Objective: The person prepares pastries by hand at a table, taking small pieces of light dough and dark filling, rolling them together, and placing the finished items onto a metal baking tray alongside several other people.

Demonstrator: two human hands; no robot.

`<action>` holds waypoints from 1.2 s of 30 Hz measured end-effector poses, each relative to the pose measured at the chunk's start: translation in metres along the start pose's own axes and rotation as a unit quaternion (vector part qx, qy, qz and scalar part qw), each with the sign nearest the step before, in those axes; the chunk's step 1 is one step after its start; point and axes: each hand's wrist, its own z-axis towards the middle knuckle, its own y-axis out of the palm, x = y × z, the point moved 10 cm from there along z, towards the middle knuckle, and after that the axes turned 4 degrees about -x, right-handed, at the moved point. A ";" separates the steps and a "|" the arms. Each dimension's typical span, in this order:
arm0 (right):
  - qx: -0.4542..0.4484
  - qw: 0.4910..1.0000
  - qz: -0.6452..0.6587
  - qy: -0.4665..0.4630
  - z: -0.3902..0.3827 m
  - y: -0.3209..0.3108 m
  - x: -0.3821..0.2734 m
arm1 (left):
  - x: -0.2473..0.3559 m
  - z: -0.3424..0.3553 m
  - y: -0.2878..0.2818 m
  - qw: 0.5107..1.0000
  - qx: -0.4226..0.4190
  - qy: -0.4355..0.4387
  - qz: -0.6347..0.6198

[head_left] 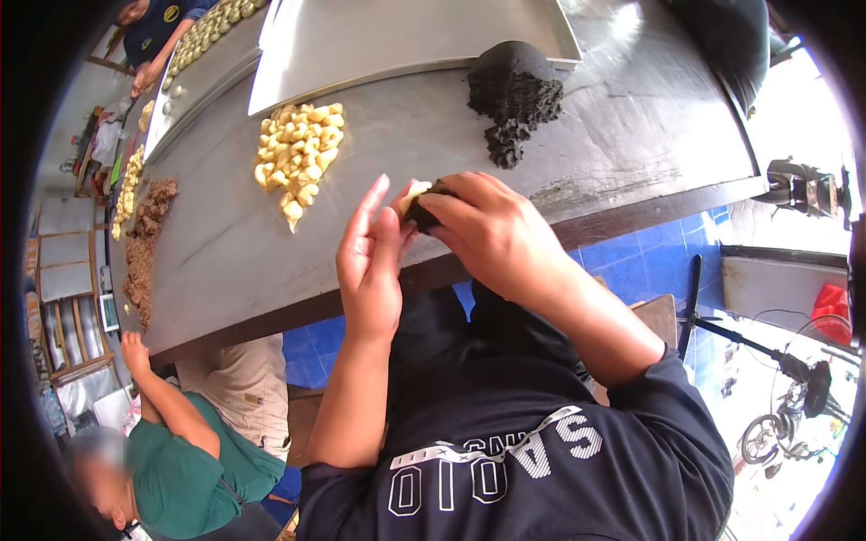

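Over the near edge of the steel table, my two hands meet. My left hand (370,270) has its thumb and index finger raised, and its other fingers support a small pale yellow dough piece (413,196). Curled over from the right, my right hand (492,230) grips a dark black lump of paste (422,216) against that dough. The fingers partly hide both. Beyond my hands lie a pile of pale yellow dough pieces (300,153), to the left, and a crumbly black paste mound (514,95), to the right.
A large metal tray (406,65) stands behind the piles. Another tray (203,99) at far left holds rows of small balls. Brown crumbly filling (144,243) lies along the left side. A person in green (203,460) sits at left; another person's hand (144,79) is by the far tray.
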 end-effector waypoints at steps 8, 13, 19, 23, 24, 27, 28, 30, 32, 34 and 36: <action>-0.034 0.987 0.157 -0.024 0.009 -0.004 -0.004 | 0.037 0.008 -0.001 0.869 -0.032 0.227 0.439; -0.010 0.985 0.174 0.002 0.005 -0.002 0.002 | 0.050 0.005 0.017 0.806 0.011 0.285 0.518; -0.052 0.993 0.039 -0.098 -0.004 0.018 -0.027 | 0.041 0.010 0.022 0.835 -0.067 0.262 0.479; -0.042 0.984 0.171 -0.036 0.000 0.005 -0.017 | 0.024 0.014 0.016 0.924 -0.177 0.146 0.305; -0.044 0.987 0.152 -0.023 0.002 0.001 -0.019 | 0.022 0.013 0.016 0.924 -0.178 0.151 0.304; 0.001 0.998 0.055 -0.006 0.007 -0.012 -0.024 | 0.024 0.008 0.012 0.898 -0.134 0.191 0.372; 0.005 0.999 0.049 -0.004 0.008 -0.014 -0.024 | 0.024 0.006 0.018 0.887 -0.156 0.197 0.388; -0.014 0.997 0.067 0.030 0.010 -0.008 -0.015 | 0.025 0.004 0.025 0.874 -0.183 0.208 0.400; -0.030 0.995 0.077 0.053 0.014 0.006 -0.011 | 0.029 0.000 0.026 0.879 -0.202 0.213 0.376; -0.048 0.994 0.077 0.059 0.018 0.019 -0.006 | 0.027 0.002 0.027 0.861 -0.195 0.201 0.424; -0.021 0.999 0.024 0.041 0.018 0.017 -0.004 | 0.018 0.005 0.034 0.842 -0.193 0.188 0.468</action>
